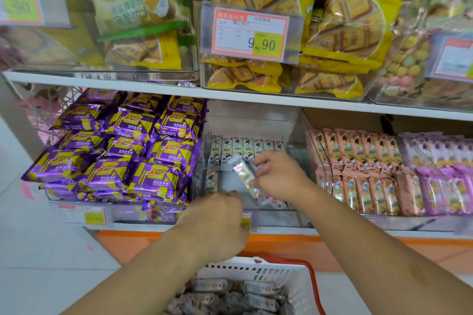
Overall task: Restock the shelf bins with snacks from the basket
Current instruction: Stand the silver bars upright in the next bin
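Your right hand (pixel 277 176) pinches a silvery snack (pixel 244 174) with curled fingers, over the half-filled clear bin (pixel 291 135). Your left hand (pixel 217 222) reaches over the bin's front edge; its fingers are hidden, so I cannot tell their state. The basket (pixel 294 279) below is cut off.

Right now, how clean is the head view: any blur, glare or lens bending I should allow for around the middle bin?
Head view: the price tag is sharp; the upper-left and right edges smear. The silver packet in the right hand is motion-blurred and glinting. Glare hazes the clear middle bin. Wide-angle bending slants the shelf edge. The left hand and basket are reasonably clear.
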A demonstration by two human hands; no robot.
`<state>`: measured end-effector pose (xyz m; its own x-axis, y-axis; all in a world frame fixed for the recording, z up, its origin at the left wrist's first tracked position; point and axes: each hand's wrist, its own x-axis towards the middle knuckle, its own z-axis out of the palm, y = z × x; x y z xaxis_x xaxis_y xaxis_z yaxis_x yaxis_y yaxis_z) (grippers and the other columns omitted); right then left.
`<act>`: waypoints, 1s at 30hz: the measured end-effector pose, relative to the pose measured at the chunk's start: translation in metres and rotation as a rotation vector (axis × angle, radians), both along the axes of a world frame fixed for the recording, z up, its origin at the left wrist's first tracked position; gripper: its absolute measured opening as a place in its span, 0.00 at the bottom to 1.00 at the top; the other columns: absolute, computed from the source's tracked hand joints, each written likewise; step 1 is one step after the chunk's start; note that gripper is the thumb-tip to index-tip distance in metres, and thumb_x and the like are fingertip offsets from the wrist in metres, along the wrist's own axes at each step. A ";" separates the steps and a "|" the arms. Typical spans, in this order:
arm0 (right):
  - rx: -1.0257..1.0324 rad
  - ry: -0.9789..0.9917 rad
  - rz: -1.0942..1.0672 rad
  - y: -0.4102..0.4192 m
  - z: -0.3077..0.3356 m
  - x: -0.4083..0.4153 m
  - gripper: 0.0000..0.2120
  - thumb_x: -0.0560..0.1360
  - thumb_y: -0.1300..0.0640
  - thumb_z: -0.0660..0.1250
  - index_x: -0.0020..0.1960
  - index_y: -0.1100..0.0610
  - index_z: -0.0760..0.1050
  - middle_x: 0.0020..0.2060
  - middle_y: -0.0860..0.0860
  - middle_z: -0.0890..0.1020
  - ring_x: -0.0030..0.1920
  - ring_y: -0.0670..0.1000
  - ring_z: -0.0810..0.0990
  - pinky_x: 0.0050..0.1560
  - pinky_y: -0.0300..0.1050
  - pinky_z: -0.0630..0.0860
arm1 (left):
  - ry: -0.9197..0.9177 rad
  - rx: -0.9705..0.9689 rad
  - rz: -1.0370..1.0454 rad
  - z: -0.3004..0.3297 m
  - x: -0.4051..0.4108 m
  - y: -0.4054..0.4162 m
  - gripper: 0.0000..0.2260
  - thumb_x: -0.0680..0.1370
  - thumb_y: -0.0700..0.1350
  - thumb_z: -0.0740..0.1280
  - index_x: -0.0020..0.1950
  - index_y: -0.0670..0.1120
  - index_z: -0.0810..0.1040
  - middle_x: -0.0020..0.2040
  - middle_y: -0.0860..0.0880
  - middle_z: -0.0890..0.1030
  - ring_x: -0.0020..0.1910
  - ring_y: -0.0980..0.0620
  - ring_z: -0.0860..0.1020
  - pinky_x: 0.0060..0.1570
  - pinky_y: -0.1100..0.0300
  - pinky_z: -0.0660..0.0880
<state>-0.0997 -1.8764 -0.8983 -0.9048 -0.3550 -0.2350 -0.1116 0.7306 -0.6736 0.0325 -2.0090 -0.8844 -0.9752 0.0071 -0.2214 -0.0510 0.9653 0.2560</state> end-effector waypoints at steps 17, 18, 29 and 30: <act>-0.409 -0.147 -0.112 0.015 0.024 0.026 0.12 0.77 0.50 0.76 0.57 0.51 0.78 0.42 0.52 0.87 0.34 0.49 0.81 0.35 0.42 0.80 | 0.194 0.397 0.168 -0.003 -0.017 0.009 0.08 0.81 0.53 0.65 0.55 0.52 0.71 0.45 0.52 0.80 0.43 0.53 0.80 0.41 0.56 0.76; -0.346 -0.104 -0.106 0.013 0.024 0.027 0.14 0.76 0.47 0.77 0.56 0.49 0.77 0.44 0.50 0.87 0.34 0.48 0.82 0.37 0.43 0.80 | 0.205 0.362 0.173 -0.003 -0.017 0.009 0.09 0.80 0.54 0.66 0.56 0.52 0.71 0.47 0.52 0.80 0.46 0.52 0.80 0.43 0.55 0.77; -0.288 0.201 0.092 0.010 0.019 0.016 0.36 0.76 0.72 0.66 0.74 0.39 0.69 0.66 0.42 0.72 0.44 0.48 0.84 0.42 0.46 0.82 | 0.255 0.495 0.301 0.000 -0.025 -0.005 0.14 0.83 0.41 0.62 0.67 0.52 0.74 0.55 0.50 0.82 0.52 0.47 0.80 0.53 0.50 0.78; -0.252 0.247 0.164 0.013 0.018 0.015 0.39 0.74 0.75 0.65 0.74 0.39 0.70 0.68 0.41 0.69 0.45 0.47 0.83 0.44 0.42 0.81 | 0.246 0.513 0.301 0.000 -0.026 -0.005 0.16 0.83 0.41 0.62 0.71 0.53 0.73 0.57 0.50 0.82 0.52 0.49 0.79 0.53 0.52 0.77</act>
<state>-0.0851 -1.8634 -0.8806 -0.8497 -0.5184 0.0964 -0.3948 0.5043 -0.7680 0.0070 -2.0145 -0.8848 -0.9729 -0.2289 -0.0325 -0.1816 0.6698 0.7200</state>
